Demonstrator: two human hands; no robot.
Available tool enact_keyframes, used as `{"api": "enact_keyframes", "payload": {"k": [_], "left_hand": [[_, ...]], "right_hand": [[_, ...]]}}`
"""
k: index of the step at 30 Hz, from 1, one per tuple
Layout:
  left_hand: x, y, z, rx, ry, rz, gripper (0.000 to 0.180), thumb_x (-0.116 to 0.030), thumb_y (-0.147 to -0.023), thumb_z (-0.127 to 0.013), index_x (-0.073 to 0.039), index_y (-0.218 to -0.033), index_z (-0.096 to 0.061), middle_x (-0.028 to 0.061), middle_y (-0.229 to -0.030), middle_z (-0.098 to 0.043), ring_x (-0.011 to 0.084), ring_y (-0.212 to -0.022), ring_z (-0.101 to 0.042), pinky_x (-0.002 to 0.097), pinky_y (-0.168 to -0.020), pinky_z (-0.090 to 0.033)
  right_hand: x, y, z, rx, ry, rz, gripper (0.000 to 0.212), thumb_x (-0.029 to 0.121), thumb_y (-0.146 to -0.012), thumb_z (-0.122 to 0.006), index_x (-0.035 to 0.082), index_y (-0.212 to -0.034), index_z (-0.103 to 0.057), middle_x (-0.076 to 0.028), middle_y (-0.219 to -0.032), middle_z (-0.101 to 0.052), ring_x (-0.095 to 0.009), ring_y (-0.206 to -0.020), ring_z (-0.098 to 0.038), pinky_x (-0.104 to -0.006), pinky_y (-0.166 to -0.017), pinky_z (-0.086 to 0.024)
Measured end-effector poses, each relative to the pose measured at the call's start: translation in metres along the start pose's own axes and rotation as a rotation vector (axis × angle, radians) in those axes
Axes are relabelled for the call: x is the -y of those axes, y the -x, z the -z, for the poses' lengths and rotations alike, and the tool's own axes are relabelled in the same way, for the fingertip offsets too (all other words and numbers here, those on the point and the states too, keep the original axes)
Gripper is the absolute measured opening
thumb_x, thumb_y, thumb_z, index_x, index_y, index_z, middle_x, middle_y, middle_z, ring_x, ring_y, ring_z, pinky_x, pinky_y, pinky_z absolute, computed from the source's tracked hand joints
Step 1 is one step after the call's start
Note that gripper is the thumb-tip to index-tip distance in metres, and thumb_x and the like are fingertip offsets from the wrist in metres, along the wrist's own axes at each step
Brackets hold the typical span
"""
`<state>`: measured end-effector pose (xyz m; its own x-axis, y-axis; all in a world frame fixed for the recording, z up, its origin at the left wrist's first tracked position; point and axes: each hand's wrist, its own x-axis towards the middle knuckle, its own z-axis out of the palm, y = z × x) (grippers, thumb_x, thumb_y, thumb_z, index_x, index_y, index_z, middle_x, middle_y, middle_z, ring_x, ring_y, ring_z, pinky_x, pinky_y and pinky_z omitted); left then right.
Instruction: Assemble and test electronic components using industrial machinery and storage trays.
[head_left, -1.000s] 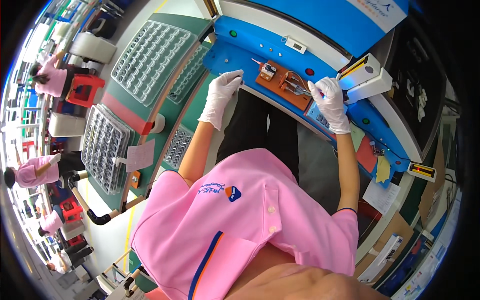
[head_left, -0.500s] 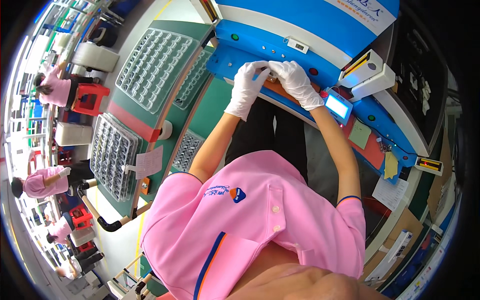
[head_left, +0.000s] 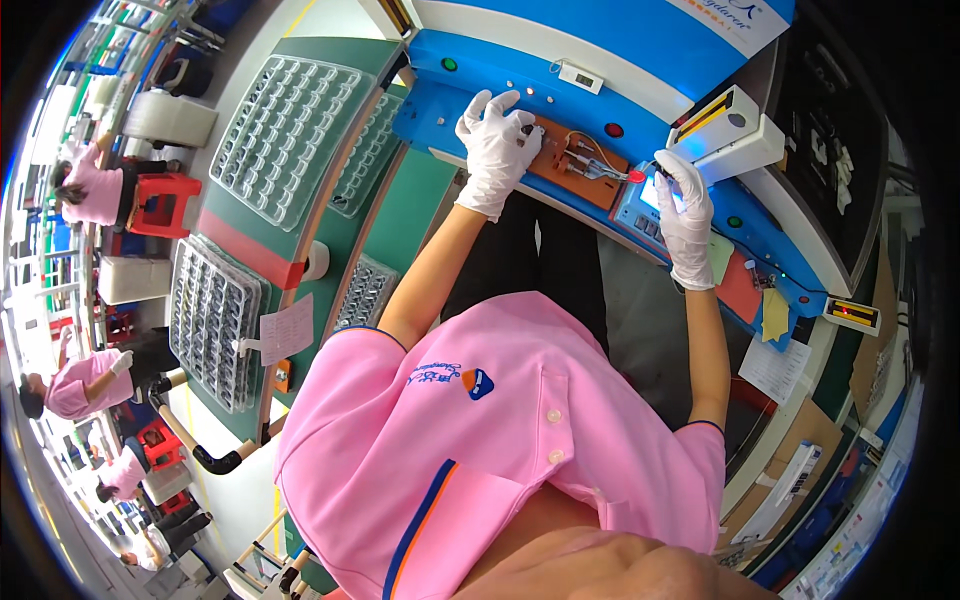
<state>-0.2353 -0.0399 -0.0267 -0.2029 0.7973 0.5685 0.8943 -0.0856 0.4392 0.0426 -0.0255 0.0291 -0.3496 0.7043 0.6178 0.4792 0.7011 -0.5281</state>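
- In the head view, you are working over an orange-brown board [head_left: 575, 184] that is lying on the blue workbench [head_left: 425, 115], with a metal clamp [head_left: 589, 160] and wires mounted on it.
- Your left hand [head_left: 497, 145] is hanging at the board's left end; its upper fingers are curving up and apart, while the lower fingertips are covering whatever is sitting there. Whether they are gripping a small part, you are not letting the view tell.
- Your right hand [head_left: 686, 210] is hovering by the lit screen [head_left: 650, 195], partly open, thumb and forefinger making a loose hook; a dark speck is showing near the tips, but whether you are holding it is not clear.
- A red button [head_left: 636, 176] is standing between the board and that hand.
- By the look of it, you are handling something at the board's left end; any next move there is probably calling for a light fingertip touch, clear of the wires.
- To your left, a clear tray [head_left: 290, 140] and a stack of filled trays [head_left: 258, 300] are lying on the green table [head_left: 395, 50].
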Motion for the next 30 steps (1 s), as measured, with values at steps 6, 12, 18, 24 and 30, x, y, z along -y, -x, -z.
{"api": "enact_keyframes", "payload": {"k": [6,12,18,24,30], "left_hand": [[0.000,-0.001,-0.001,0.090,-0.018,0.022,0.022,-0.020,-0.077,-0.081,-0.020,-0.097,-0.072,0.0056,-0.135,-0.059,0.0376,-0.134,-0.040,0.0563,-0.107,-0.027],[-0.001,0.005,-0.010,0.020,-0.034,-0.024,0.024,-0.018,-0.079,-0.078,-0.023,-0.102,-0.069,0.0042,-0.133,-0.059,0.0372,-0.134,-0.042,0.0576,-0.107,-0.028],[-0.003,0.006,-0.009,0.008,-0.058,-0.039,0.025,-0.018,-0.081,-0.077,-0.025,-0.103,-0.069,0.0006,-0.132,-0.059,0.0353,-0.135,-0.042,0.0598,-0.107,-0.028],[-0.051,-0.012,0.019,-0.132,0.273,-0.296,0.034,-0.005,-0.073,-0.071,-0.015,-0.105,-0.068,0.0063,-0.108,-0.067,0.0325,-0.103,-0.061,0.0438,-0.092,-0.048],[-0.256,-0.048,0.013,0.260,0.760,-0.806,0.061,-0.003,-0.072,-0.064,-0.014,-0.131,-0.057,0.0155,-0.138,-0.052,0.0375,-0.132,-0.046,0.0494,-0.104,-0.041]], "right_hand": [[0.000,0.009,-0.020,0.066,-0.152,-0.081,0.029,0.000,-0.095,-0.063,0.008,-0.122,-0.065,-0.008,-0.118,-0.068,-0.022,-0.108,-0.065,-0.0304,-0.093,-0.052],[0.014,-0.007,-0.060,0.091,-0.377,-0.196,0.028,0.000,-0.096,-0.062,0.006,-0.122,-0.063,-0.005,-0.116,-0.066,-0.013,-0.092,-0.062,-0.0246,-0.082,-0.051],[0.008,-0.008,-0.087,0.214,-0.362,-0.106,0.032,-0.001,-0.094,-0.062,0.005,-0.126,-0.059,-0.011,-0.122,-0.065,-0.024,-0.108,-0.065,-0.0323,-0.091,-0.053],[0.017,-0.023,0.040,-0.305,-0.002,0.104,0.024,-0.003,-0.093,-0.065,0.000,-0.116,-0.066,-0.011,-0.117,-0.067,-0.020,-0.105,-0.065,-0.0310,-0.090,-0.053],[-0.139,-0.090,0.178,-0.673,0.142,-0.118,0.027,0.004,-0.096,-0.064,-0.002,-0.123,-0.062,-0.014,-0.124,-0.060,-0.020,-0.097,-0.066,-0.0302,-0.084,-0.056]]}}
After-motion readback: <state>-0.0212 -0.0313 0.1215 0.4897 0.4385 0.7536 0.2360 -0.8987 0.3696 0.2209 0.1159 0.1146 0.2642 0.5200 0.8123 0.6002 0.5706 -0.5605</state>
